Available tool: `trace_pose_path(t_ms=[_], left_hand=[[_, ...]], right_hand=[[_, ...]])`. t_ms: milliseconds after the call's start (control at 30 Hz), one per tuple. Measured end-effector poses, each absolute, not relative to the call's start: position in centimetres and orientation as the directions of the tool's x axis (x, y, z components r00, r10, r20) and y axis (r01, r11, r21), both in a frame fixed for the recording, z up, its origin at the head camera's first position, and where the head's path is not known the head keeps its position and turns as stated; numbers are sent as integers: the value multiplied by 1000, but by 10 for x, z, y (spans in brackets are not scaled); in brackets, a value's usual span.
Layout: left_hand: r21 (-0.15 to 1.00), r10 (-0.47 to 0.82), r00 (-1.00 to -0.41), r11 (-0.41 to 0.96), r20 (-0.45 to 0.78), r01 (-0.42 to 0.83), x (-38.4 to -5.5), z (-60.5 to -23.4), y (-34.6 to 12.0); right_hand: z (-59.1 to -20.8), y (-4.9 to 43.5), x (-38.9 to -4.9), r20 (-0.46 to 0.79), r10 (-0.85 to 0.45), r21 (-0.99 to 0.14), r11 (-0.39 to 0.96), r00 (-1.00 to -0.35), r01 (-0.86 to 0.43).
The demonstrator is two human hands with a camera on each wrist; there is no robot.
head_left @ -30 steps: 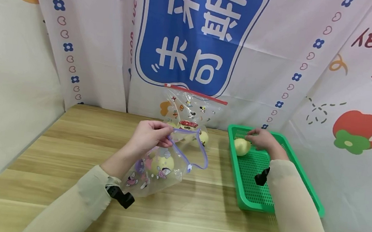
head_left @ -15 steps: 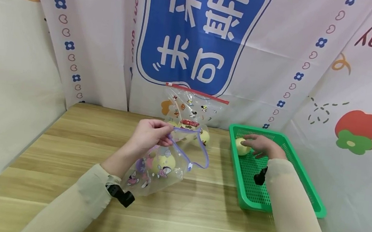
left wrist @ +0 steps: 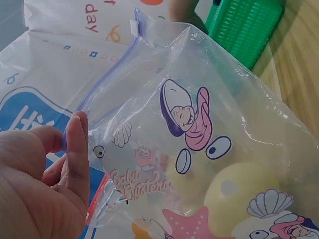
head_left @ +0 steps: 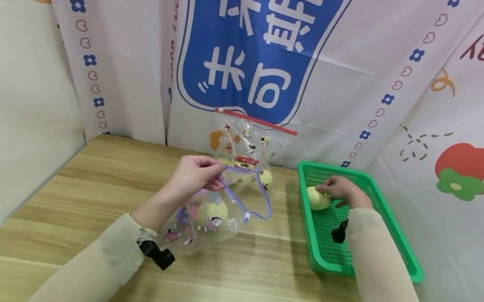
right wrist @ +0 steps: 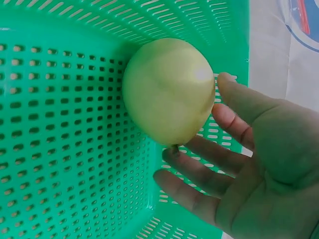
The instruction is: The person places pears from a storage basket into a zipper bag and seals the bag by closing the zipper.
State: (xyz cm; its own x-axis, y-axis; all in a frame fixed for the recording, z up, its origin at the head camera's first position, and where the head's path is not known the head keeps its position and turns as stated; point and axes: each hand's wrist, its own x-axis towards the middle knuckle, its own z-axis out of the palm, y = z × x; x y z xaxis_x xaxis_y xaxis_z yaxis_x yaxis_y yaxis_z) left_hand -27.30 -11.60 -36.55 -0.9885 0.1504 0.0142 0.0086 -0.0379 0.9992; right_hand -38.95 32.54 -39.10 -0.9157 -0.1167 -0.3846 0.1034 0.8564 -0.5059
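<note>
My left hand (head_left: 199,173) pinches the purple zip rim of a clear printed zip bag (left wrist: 154,89), whose mouth gapes toward the right. At least one pale yellow round fruit (left wrist: 244,194) lies inside it. At the right, a green plastic basket (head_left: 314,264) holds a pale yellow-green pear (right wrist: 167,92) near its far left corner. My right hand (right wrist: 269,164) reaches into the basket beside the pear, its thumb and index fingertips at the fruit's edge. The other fingers stretch out past the stem end, not wrapped round it.
Behind the held bag, a second clear bag (head_left: 250,139) with a red zip stands against the cloth backdrop (head_left: 142,85) with yellow fruit inside. The wooden table (head_left: 225,293) runs beneath everything. A printed cloth wall borders the basket's right side.
My right hand lifted slightly off the pear and came back to it. The pear has shifted a little toward me in the basket. My left hand and its bag have stayed put.
</note>
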Motion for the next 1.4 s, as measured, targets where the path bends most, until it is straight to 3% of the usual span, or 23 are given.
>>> trace_pose_path(t_ms=[500,733,1033,1400], left_hand=[[999,156,-988,-34,7,2,-273,-365,-115],[999,154,-988,-32,-2,-7,-274,-367,-113],[1000,155,-988,-25,-2,-6,-272,-368,-112],[1000,151,-989,-14,-13,-15,-274,-367,-111]], right_hand=[[-391,330,-381,-551,-198,-545,821,-811,169],[-398,330,-378,-547,-273,-568,815,-792,111],[-400,339,-373,-456,-260,-514,857,-851,13],[-384,362,-363,-236,-175,-565,825,-956,-11]])
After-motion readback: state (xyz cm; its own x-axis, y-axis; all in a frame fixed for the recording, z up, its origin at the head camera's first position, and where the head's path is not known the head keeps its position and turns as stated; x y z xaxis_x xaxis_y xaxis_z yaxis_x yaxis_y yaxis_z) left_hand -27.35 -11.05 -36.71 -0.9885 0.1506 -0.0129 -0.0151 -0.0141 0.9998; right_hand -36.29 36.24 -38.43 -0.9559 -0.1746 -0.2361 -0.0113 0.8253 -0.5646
